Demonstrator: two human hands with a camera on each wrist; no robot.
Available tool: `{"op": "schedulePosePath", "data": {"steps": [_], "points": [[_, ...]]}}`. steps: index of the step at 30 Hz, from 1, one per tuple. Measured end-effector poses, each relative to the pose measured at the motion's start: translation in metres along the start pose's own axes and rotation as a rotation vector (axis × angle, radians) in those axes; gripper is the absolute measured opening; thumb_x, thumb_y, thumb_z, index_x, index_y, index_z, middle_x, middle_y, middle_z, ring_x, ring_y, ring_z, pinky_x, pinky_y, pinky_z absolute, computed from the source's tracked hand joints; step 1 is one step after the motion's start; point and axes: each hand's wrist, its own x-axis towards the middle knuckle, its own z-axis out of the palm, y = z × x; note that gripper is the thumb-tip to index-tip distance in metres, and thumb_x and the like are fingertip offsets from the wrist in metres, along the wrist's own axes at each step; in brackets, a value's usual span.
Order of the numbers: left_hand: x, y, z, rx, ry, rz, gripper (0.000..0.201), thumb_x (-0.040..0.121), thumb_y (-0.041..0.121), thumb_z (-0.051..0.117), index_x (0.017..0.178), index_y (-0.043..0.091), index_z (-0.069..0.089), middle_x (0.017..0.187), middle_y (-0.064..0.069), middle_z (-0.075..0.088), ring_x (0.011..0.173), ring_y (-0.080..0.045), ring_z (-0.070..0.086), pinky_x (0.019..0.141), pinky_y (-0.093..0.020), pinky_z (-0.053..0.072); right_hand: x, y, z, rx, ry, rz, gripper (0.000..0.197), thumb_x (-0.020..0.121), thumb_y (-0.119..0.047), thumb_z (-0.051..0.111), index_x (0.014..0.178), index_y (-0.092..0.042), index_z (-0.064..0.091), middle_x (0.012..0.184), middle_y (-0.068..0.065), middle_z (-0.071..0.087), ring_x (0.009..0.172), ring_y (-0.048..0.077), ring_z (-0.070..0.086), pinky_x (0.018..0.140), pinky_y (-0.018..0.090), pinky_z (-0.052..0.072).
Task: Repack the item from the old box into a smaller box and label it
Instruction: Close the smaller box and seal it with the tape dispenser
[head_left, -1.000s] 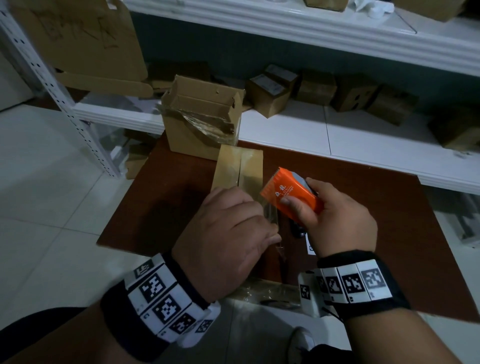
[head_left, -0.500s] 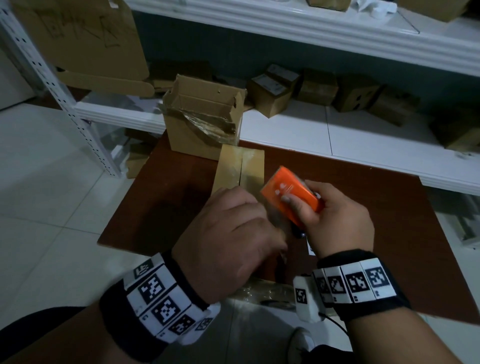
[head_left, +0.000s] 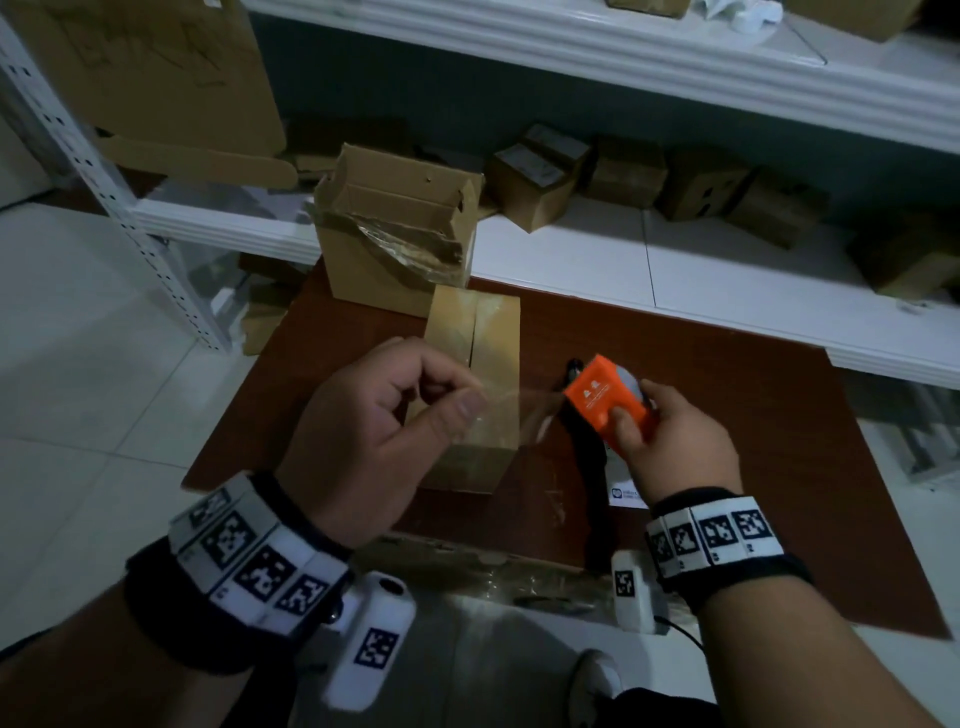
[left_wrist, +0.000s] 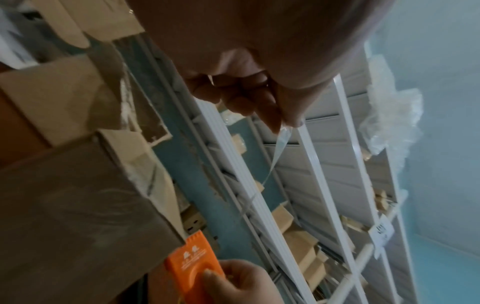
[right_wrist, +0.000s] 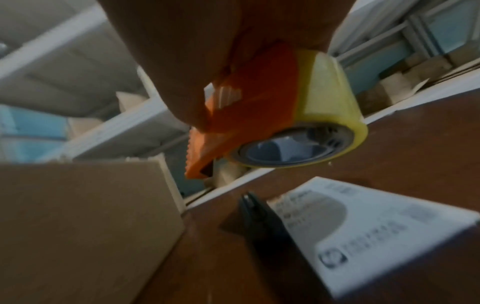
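Note:
A small closed brown box (head_left: 475, 358) stands on the brown table (head_left: 753, 441), with its top flaps meeting in a centre seam. Behind it sits the old larger box (head_left: 395, 244), open, with torn tape on its flaps. My left hand (head_left: 374, 431) hovers over the small box and pinches the free end of clear tape (head_left: 511, 408) between thumb and fingers. My right hand (head_left: 670, 447) grips an orange tape dispenser (head_left: 605, 400) to the right of the box. The clear tape (left_wrist: 275, 156) stretches from my left hand's fingertips toward the dispenser (left_wrist: 193, 265). The tape roll (right_wrist: 330, 102) shows in the right wrist view.
A black tool (head_left: 589, 452) and a white printed label (right_wrist: 363, 230) lie on the table under my right hand. White shelves (head_left: 571, 260) behind hold several small cardboard boxes (head_left: 540, 176). Flat cardboard (head_left: 156, 78) leans at back left. White floor tiles lie to the left.
My hands have drawn apart: the left pulled the tape end leftward and turned palm-up, the right carried the dispenser to the right, so a strip of tape now spans between them.

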Motion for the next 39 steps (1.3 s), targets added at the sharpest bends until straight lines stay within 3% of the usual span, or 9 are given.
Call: {"op": "schedulePosePath", "data": {"steps": [6, 16, 19, 23, 25, 29, 33, 36, 39], "points": [[0.002, -0.016, -0.01, -0.067, 0.037, -0.1, 0.015, 0.088, 0.039, 0.064, 0.094, 0.026, 0.069, 0.088, 0.004, 0.071, 0.078, -0.017, 0.069, 0.066, -0.033, 0.059, -0.007, -0.013, 0.017, -0.134, -0.204, -0.037, 0.052, 0.093, -0.05, 0.06, 0.14, -0.03, 0.048, 0.121, 0.005, 0.069, 0.108, 0.031, 0.066, 0.084, 0.039, 0.055], [-0.001, -0.01, -0.016, -0.123, -0.011, -0.15, 0.012, 0.086, 0.031, 0.066, 0.092, 0.021, 0.069, 0.088, 0.004, 0.073, 0.076, -0.011, 0.07, 0.065, -0.014, 0.054, -0.013, -0.023, 0.012, -0.171, -0.244, -0.04, 0.052, 0.087, -0.049, 0.069, 0.131, -0.026, 0.051, 0.116, 0.006, 0.067, 0.107, 0.029, 0.062, 0.084, 0.039, 0.053], [-0.003, -0.008, -0.018, -0.158, -0.032, -0.136, 0.013, 0.088, 0.034, 0.072, 0.092, 0.022, 0.069, 0.088, 0.007, 0.074, 0.077, -0.009, 0.071, 0.066, -0.014, 0.054, -0.016, -0.025, 0.005, -0.18, -0.041, -0.118, 0.048, 0.087, -0.052, 0.067, 0.127, -0.025, 0.061, 0.117, 0.007, 0.059, 0.11, 0.029, 0.054, 0.091, 0.041, 0.05], [-0.003, -0.005, -0.02, -0.176, -0.071, -0.116, 0.01, 0.087, 0.03, 0.073, 0.091, 0.022, 0.069, 0.086, 0.007, 0.075, 0.076, -0.009, 0.072, 0.067, -0.015, 0.055, -0.031, -0.042, -0.015, 0.362, 0.288, -0.398, 0.026, 0.092, -0.04, 0.064, 0.106, -0.021, 0.073, 0.096, -0.006, 0.066, 0.09, 0.012, 0.062, 0.079, 0.027, 0.05], [-0.002, -0.002, -0.021, -0.218, -0.08, -0.121, 0.009, 0.088, 0.028, 0.071, 0.091, 0.019, 0.069, 0.085, 0.002, 0.076, 0.076, -0.01, 0.072, 0.069, -0.017, 0.056, -0.045, -0.057, -0.018, 0.796, 0.085, -0.326, 0.024, 0.091, -0.042, 0.067, 0.1, -0.022, 0.075, 0.09, -0.007, 0.072, 0.085, 0.009, 0.067, 0.076, 0.026, 0.051], [-0.002, -0.004, -0.019, -0.438, -0.097, -0.191, 0.013, 0.085, 0.032, 0.069, 0.088, 0.02, 0.071, 0.084, -0.007, 0.073, 0.08, -0.021, 0.069, 0.072, -0.027, 0.055, -0.063, -0.077, -0.008, 1.48, -0.471, -0.062, 0.058, 0.078, -0.057, 0.073, 0.109, -0.007, 0.071, 0.095, 0.01, 0.072, 0.081, 0.024, 0.068, 0.056, 0.034, 0.055], [-0.002, -0.007, -0.015, -0.868, -0.127, -0.336, 0.022, 0.082, 0.03, 0.079, 0.087, 0.012, 0.068, 0.079, -0.011, 0.062, 0.084, -0.035, 0.057, 0.088, -0.059, 0.048, -0.062, -0.091, -0.006, 1.658, -0.909, 0.191, 0.078, 0.077, -0.066, 0.059, 0.129, -0.007, 0.057, 0.108, 0.02, 0.071, 0.092, 0.033, 0.071, 0.055, 0.041, 0.06], [-0.001, -0.005, -0.013, -1.003, -0.148, -0.38, 0.014, 0.083, 0.022, 0.075, 0.086, 0.01, 0.068, 0.074, -0.007, 0.06, 0.081, -0.026, 0.063, 0.087, -0.051, 0.054, -0.063, -0.094, -0.002, 1.635, -1.052, 0.172, 0.092, 0.07, -0.072, 0.057, 0.134, -0.006, 0.051, 0.111, 0.025, 0.07, 0.096, 0.034, 0.072, 0.056, 0.041, 0.06], [0.0, -0.007, -0.013, -1.037, -0.148, -0.405, 0.011, 0.086, 0.018, 0.072, 0.085, 0.009, 0.066, 0.074, -0.007, 0.06, 0.082, -0.026, 0.063, 0.09, -0.053, 0.051, -0.062, -0.09, 0.001, 1.684, -0.966, 0.106, 0.077, 0.08, -0.056, 0.063, 0.135, -0.004, 0.053, 0.104, 0.025, 0.071, 0.088, 0.033, 0.072, 0.056, 0.034, 0.057]]}}
